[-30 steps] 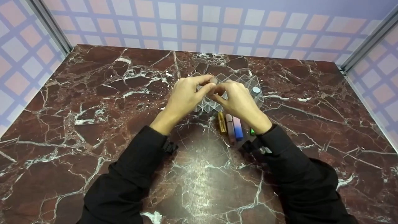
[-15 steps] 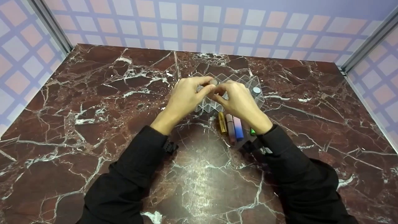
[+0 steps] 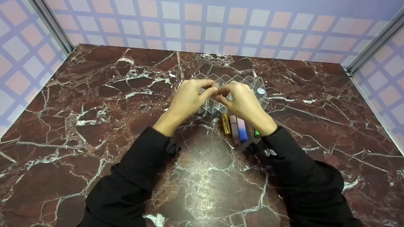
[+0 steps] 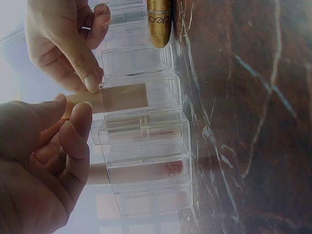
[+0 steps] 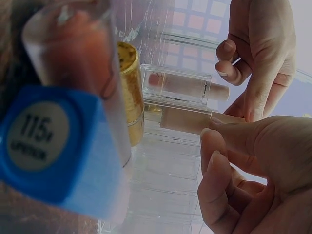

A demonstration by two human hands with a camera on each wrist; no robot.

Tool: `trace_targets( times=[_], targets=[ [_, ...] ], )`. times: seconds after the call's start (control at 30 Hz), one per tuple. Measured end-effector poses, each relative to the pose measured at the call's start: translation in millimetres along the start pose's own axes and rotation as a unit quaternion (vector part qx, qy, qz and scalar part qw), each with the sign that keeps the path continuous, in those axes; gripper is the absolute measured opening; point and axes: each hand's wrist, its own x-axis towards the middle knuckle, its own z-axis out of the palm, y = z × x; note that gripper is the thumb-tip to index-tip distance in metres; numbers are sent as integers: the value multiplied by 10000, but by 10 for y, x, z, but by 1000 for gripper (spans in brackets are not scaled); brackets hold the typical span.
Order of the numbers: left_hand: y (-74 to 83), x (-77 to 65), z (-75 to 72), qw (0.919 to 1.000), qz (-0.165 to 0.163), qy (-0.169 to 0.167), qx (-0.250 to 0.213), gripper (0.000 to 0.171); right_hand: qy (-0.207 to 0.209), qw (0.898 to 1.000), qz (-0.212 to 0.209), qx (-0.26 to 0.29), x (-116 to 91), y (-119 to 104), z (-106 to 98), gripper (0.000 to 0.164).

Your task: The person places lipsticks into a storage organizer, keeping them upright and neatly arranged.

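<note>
Beige tube [image 4: 119,99] pinched by left hand [image 3: 187,96] and right hand [image 3: 242,98], base [image 4: 140,96] wrist-view only.

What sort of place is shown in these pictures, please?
It looks like a small partitioned booth or work station, though its exact use is uncertain. A marble-patterned table has checked panels along its back and both sides, with metal posts at the back corners.

- Brownish-beige tube [image 4: 124,96]: pretty much upright, lower end poking into one compartment, not all the way to the bottom
- Clear plastic organizer [image 4: 141,63]: totally see-through, grid of diamond-shaped slots, sitting flat on the tabletop [image 3: 205,176]
</note>
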Motion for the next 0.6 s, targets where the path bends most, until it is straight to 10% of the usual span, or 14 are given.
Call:
trace_targets(
  times=[0.6],
  targets=[
    [9, -2, 5, 9983, -132, -163, 548, 27, -70, 9999, -3, -125, -7, 57, -56, 20]
  ],
)
